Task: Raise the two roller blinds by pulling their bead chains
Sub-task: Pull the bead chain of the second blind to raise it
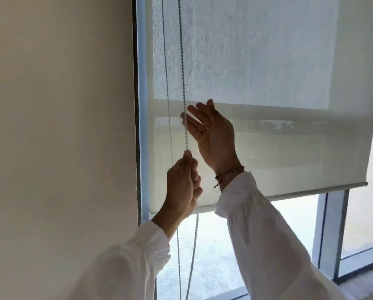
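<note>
A translucent white roller blind (278, 152) hangs over the window, its bottom bar (311, 192) partway up the glass. A second, denser layer of blind (257, 50) ends higher up behind it. Two strands of the grey bead chain (181, 50) run down at the blind's left edge. My left hand (182, 187) is fisted around the right strand, just above the bottom bar. My right hand (211, 131) is higher, its fingers spread, and the fingertips touch the same strand. Both arms wear white sleeves.
A plain cream wall (60, 126) fills the left half of the view. A pale blue window frame (143, 105) runs down beside the chain. A grey mullion (330, 234) stands at the lower right, with bright glass below the blind.
</note>
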{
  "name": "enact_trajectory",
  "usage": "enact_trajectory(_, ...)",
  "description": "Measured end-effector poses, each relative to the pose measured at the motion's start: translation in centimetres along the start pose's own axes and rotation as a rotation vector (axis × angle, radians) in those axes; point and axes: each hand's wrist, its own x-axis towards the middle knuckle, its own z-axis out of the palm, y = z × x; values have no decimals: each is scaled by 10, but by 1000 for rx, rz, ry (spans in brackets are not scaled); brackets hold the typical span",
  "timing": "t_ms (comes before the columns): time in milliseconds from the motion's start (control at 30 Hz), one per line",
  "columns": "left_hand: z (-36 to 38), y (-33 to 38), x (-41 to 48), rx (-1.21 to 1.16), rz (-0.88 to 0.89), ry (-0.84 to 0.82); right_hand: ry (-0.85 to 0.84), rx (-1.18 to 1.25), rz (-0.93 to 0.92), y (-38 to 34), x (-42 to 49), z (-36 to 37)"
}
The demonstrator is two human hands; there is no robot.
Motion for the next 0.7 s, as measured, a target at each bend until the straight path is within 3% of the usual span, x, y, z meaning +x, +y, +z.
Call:
enact_trajectory(133, -18, -24, -17, 3, -77, -19, 3, -105, 94, -6, 13, 22)
enact_trajectory(233, -18, -29, -20, 31, -91, -20, 122, -262, -52, 2, 14, 35)
enact_trajectory(400, -30, -19, -7, 214, -100, -73, 155, -270, -256, 1, 2, 38)
enact_trajectory(533, -35, 6, 13, 241, -121, -122, 169, -269, -298, 7, -13, 29)
enact_trajectory(700, -18, 55, 33, 188, -13, -176, 211, -390, -263, 46, -44, 9)
